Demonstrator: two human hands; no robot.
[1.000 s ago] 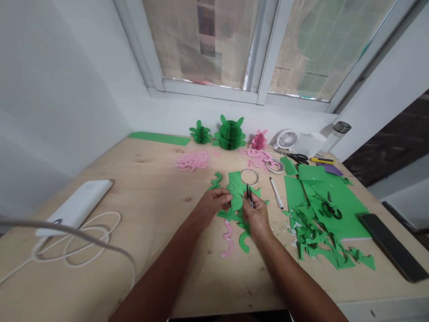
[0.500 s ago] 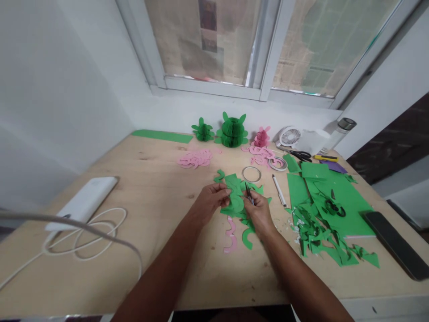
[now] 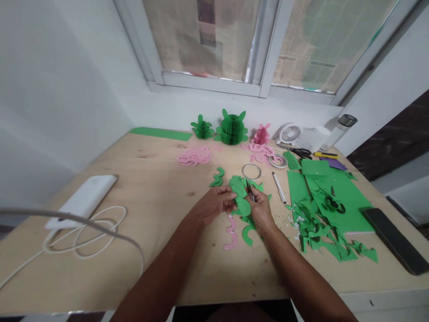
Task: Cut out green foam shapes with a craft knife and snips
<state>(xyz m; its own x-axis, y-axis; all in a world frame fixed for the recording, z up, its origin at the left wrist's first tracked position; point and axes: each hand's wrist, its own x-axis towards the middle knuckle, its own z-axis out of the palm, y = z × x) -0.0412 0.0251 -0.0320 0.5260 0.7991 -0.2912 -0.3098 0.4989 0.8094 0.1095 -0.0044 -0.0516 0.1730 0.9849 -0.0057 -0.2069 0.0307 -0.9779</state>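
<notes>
Between thumb and fingers, my left hand [image 3: 216, 203] pinches a piece of green paper [image 3: 237, 187] with a wavy cut edge. Small scissors [image 3: 250, 189] with dark blades are gripped in my right hand [image 3: 260, 206], the blades pointing away from me beside the paper's right side. Below the hands, a pink wavy strip [image 3: 230, 233] and a green curved cutout [image 3: 247, 235] lie on the table. Green wavy cutouts [image 3: 218, 177] rest just beyond my left hand. A silver ring [image 3: 251, 171] lies past the scissors, with more green scraps partly hidden under my hands.
Pink cutouts [image 3: 195, 156] are piled farther back, before green paper figures [image 3: 232, 129] and a pink one [image 3: 261, 134]. On the right are a white pen [image 3: 279, 187], green scraps [image 3: 317, 230] and a black case [image 3: 395, 240]. A power bank [image 3: 85, 200] and cable lie left.
The green paper in my left hand has shifted slightly right and turned. My left fingers have moved with it, uncovering more of the green wavy cutouts. The scissors stay in my right hand.
</notes>
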